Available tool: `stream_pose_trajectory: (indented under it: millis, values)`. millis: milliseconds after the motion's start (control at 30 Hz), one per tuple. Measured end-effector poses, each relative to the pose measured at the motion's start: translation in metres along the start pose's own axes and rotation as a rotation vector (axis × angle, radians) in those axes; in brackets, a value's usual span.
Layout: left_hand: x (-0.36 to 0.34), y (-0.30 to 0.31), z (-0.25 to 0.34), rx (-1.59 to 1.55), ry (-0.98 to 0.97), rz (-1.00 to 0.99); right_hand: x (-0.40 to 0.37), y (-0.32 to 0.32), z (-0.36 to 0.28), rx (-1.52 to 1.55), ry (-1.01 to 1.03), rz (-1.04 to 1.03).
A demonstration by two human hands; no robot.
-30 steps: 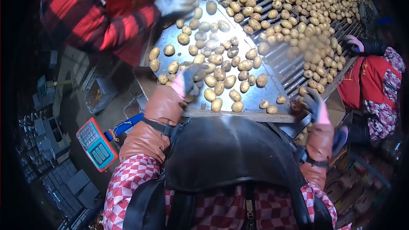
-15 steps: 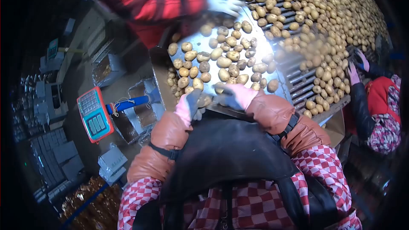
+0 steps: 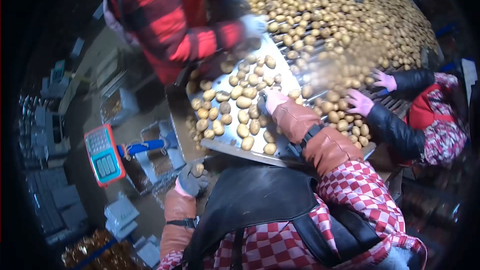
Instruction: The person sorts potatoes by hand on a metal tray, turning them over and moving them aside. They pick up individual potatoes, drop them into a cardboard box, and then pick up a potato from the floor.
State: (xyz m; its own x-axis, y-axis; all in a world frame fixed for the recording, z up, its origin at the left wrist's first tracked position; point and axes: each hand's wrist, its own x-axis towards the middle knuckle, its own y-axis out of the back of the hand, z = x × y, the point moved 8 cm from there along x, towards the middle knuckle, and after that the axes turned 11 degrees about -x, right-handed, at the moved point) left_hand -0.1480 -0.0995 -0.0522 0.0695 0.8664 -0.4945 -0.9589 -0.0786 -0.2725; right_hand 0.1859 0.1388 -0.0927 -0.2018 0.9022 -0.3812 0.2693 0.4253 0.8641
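Note:
My left hand, in a grey and pink glove, is low at the left of my apron, beyond the tray's front edge. Its fingers are closed on a potato. Up on the sloping metal tray, my right hand reaches in among the loose potatoes. Its grey-gloved fingers point left beside a potato, but they are partly hidden behind the hand and sleeve, so I cannot see whether they hold one. Several potatoes lie scattered over the tray, mostly on its left half.
A slatted conveyor heaped with potatoes runs behind and right. One co-worker's white-gloved hand is at the tray's far end; another's pink gloves work at the right. A scale display and open lined boxes stand left.
My left hand has moved down and left off the tray's edge with a potato. My right hand has moved farther up the tray. The view has shifted, and the co-worker's pink gloves reach farther over the conveyor.

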Motion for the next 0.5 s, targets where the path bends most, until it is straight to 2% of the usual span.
stream_pose_trajectory:
  millis: [33, 67, 133, 167, 200, 233, 267, 300, 333, 367, 433, 467, 500]
  values:
    - [-0.009, -0.014, -0.027, -0.725, 0.518, 0.090, -0.021, 0.017, 0.003, 0.215, -0.126, 0.015]
    - [0.001, -0.018, -0.026, -0.717, 0.522, 0.073, -0.032, 0.011, 0.013, 0.452, -0.206, -0.118]
    - [0.026, -0.035, -0.014, -0.290, 0.375, -0.143, -0.028, -0.060, 0.023, 1.199, 0.155, -0.474]
    - [0.039, -0.047, -0.016, -0.338, 0.491, 0.001, -0.037, -0.033, 0.010, 0.886, 0.554, -0.184]
    - [0.061, -0.078, 0.028, 0.153, -0.046, -0.260, -0.062, -0.013, -0.010, 0.528, 0.912, 0.110]
    - [0.057, -0.123, 0.060, 0.638, -0.597, -0.508, -0.077, -0.023, -0.003, 0.969, 0.576, 0.162]
    - [0.088, -0.127, 0.043, 0.325, -0.079, -0.388, -0.084, -0.029, -0.002, 0.980, 0.379, 0.058]
    - [0.091, -0.140, 0.025, 0.011, 0.428, -0.245, -0.101, -0.010, -0.015, 0.786, 0.495, 0.056]
    - [0.092, -0.171, 0.045, 0.072, 0.409, -0.216, -0.116, 0.000, -0.025, 0.588, 0.602, 0.055]
    - [0.101, -0.193, 0.047, 0.092, 0.392, -0.226, -0.118, -0.003, -0.021, 0.597, 0.587, 0.069]
    - [0.121, -0.214, 0.029, 0.185, 0.319, -0.264, -0.119, -0.053, 0.008, 0.963, 0.099, -0.329]
    - [0.130, -0.226, 0.023, 0.258, 0.262, -0.291, -0.126, -0.054, 0.010, 0.978, 0.081, -0.312]
    - [0.120, -0.242, 0.032, 0.478, 0.270, -0.361, -0.132, -0.049, 0.016, 0.881, 0.061, -0.208]
